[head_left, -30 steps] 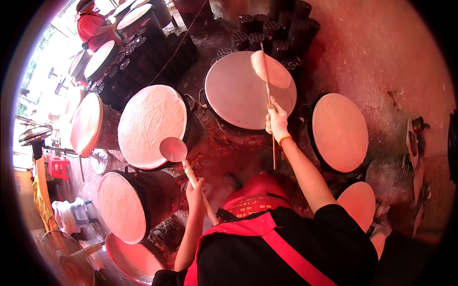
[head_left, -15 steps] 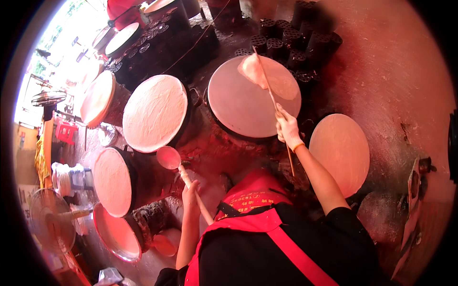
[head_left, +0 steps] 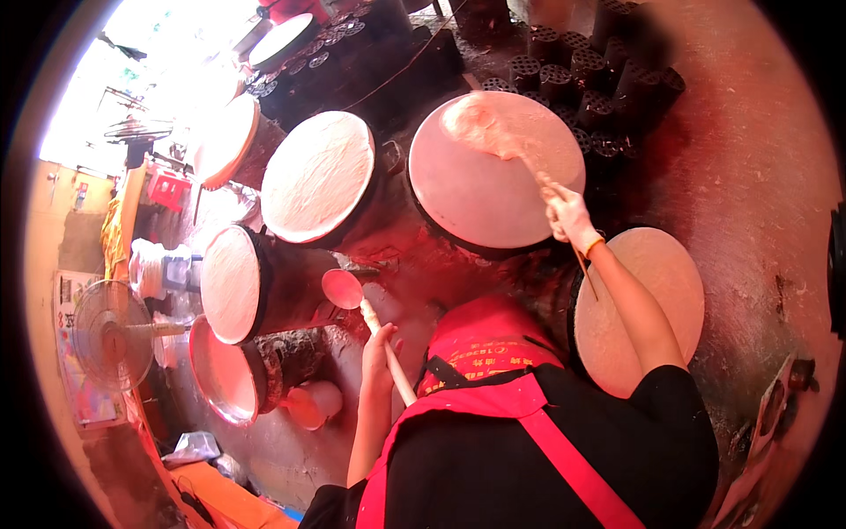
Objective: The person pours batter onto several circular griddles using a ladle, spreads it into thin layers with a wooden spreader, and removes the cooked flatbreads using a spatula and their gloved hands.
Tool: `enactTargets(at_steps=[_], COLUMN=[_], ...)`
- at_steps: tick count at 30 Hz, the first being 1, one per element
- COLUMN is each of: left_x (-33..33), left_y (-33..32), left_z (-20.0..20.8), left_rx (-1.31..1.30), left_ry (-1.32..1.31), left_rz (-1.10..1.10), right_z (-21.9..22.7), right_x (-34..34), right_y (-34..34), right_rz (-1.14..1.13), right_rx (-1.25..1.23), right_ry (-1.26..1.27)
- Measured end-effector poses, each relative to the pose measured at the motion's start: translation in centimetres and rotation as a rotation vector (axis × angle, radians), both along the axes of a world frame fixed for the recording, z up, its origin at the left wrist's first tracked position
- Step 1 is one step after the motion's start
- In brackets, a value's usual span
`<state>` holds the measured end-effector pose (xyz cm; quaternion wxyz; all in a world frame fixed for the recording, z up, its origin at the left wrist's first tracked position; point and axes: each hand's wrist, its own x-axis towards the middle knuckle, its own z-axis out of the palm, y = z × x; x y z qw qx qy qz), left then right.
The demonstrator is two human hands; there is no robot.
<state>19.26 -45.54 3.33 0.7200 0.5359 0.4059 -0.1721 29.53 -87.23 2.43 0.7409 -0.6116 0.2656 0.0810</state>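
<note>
My right hand [head_left: 568,216], with a yellow band at the wrist, grips a long thin stick [head_left: 583,269] above the right edge of a large round griddle [head_left: 449,181]. The stick's far end is smeared by motion over wet, pale batter [head_left: 485,123], which lies unevenly across the griddle's far side. My left hand [head_left: 379,357] is closed round the pale handle of a ladle. The ladle's round reddish bowl [head_left: 342,288] hangs over the gap between the stoves, apart from any griddle; no contents can be made out in it.
Round griddles covered with a pale layer stand at the left [head_left: 317,176] and right [head_left: 634,309]. A lower-left pan [head_left: 225,370] has a raised rim. Black holed coal briquettes [head_left: 555,84] are stacked beyond the main griddle. A fan [head_left: 110,335] stands far left.
The whole view has shifted, so most things appear farther right. The batter heap has been drawn out along the griddle's far side by the stick. Both hands keep their holds.
</note>
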Motion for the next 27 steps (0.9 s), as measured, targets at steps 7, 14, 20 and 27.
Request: enactTargets(at_steps=[7,14,20,27], left_x=[-0.4,0.8,-1.1,-0.6], left_y=[0.1,-1.0,-0.7,0.7], left_z=[0.1,2.7,3.4,3.8], left_rx=[-0.02,0.04,0.153,0.192], left_ry=[0.002,-0.004,0.038,0.054], left_rz=[0.111,0.06,0.032,-0.137], right_z=[2.7,0.9,0.9,1.1], right_x=[-3.6,1.6,-2.1,-2.2], right_y=[-2.3,-4.3,-9.4,-4.9], right_rz=[0.363,0.248,0.491,0.434], right_rx=[0.193,0.087,0.2,0.114], right_ry=[0.081,-0.009,0.019,0.049])
